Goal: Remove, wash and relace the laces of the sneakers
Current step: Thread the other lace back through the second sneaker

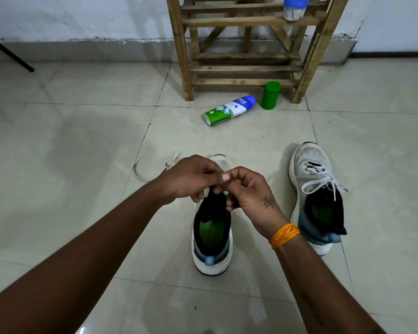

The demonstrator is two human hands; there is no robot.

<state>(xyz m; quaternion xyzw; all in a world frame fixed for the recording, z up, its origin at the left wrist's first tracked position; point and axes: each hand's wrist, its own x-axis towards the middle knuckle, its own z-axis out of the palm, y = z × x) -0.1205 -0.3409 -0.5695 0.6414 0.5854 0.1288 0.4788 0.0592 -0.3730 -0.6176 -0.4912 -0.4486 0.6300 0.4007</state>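
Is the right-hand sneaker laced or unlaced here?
Laced: the right-hand sneaker has its white lace crossing the eyelets, tied in a bow.

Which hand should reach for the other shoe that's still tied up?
Probably the right hand. The laced sneaker stands on its side of the floor, while the left hand sits farther away, over the near sneaker.

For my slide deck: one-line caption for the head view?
Both hands work the lace at the near sneaker; the other sneaker remains tied.
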